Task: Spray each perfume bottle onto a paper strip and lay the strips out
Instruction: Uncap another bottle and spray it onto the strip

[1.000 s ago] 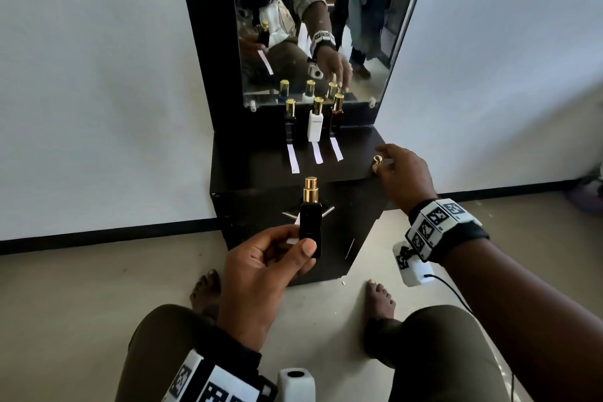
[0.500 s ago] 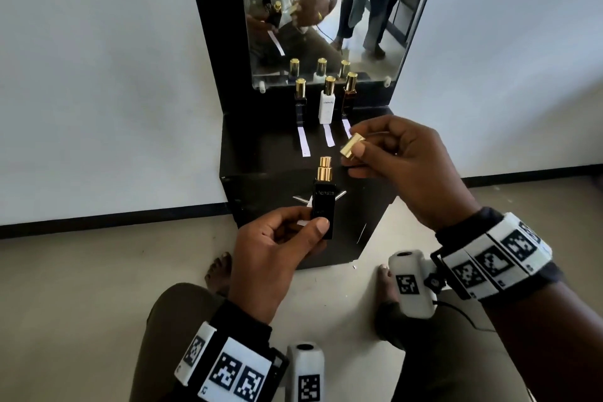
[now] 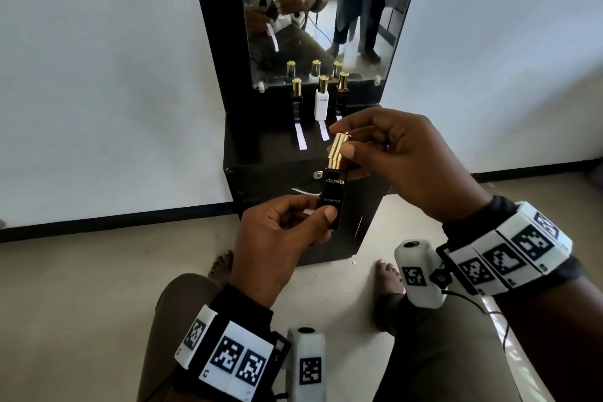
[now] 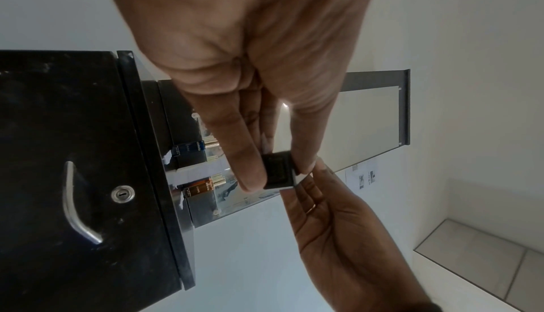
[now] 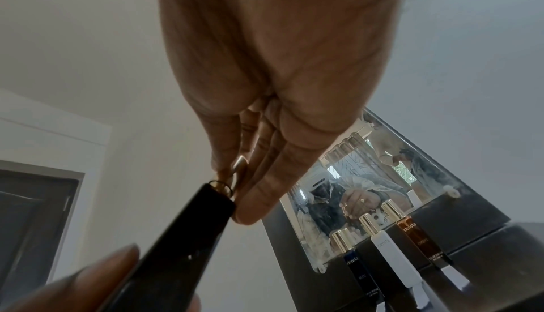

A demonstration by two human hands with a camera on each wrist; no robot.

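Head view shows, left of centre in the lower half of the frame, the person's left hand (image 3: 280, 232) grasping a black perfume bottle (image 3: 332, 197) by its lower part, thumb across the front and fingers curled behind it, the bottle upright with a slight tilt and its white lettering facing the camera. A white paper strip (image 3: 308, 211) peeks out between that thumb and the fingers, mostly hidden. Just right of it, at mid-frame, the right hand (image 3: 404, 166) pinches a gold cap (image 3: 339, 150) between thumb and fingers, the cap sitting on the bottle's neck; whether it is fully seated cannot be told. In the upper middle of the frame, on top of a black cabinet (image 3: 261, 147) and in front of a mirror (image 3: 359, 26), three capped bottles stand in a row: from the left a dark bottle (image 3: 297, 104), a white bottle (image 3: 321, 104) and a brown bottle (image 3: 341, 98). Flat white strips (image 3: 300, 137) lie in front of the dark and white bottles; the spot before the brown one is largely hidden by the right hand. In the left wrist view the bottle's square base (image 4: 278, 170) shows at centre, clamped between the left thumb and fingers. In the right wrist view the bottle runs from lower left up to centre, where the right fingertips (image 5: 250, 210) close round the gold cap.
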